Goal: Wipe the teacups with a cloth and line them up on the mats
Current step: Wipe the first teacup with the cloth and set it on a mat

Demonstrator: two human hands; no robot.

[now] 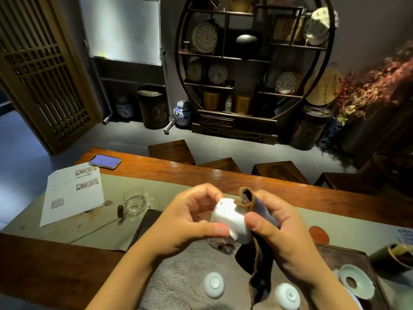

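Note:
A white teacup [230,218] is held above the table, tipped on its side, between both hands. My left hand [190,218] grips its left side with thumb and fingers. My right hand [274,229] presses a dark brown cloth [254,260] against the cup; the cloth's end curls over the rim and the rest hangs down. Two more white teacups [214,284] [287,296] stand upside down on a grey mat [178,276] near me. A round reddish mat [318,234] lies to the right on the pale green runner [107,229]; another peeks out behind my left hand.
A glass pitcher [135,202], printed papers [73,193] and a phone [105,161] lie at the left. A celadon strainer dish [355,281] and dark canister [393,256] sit at the right on a dark tea tray [335,253]. Wooden stools [171,151] line the table's far side.

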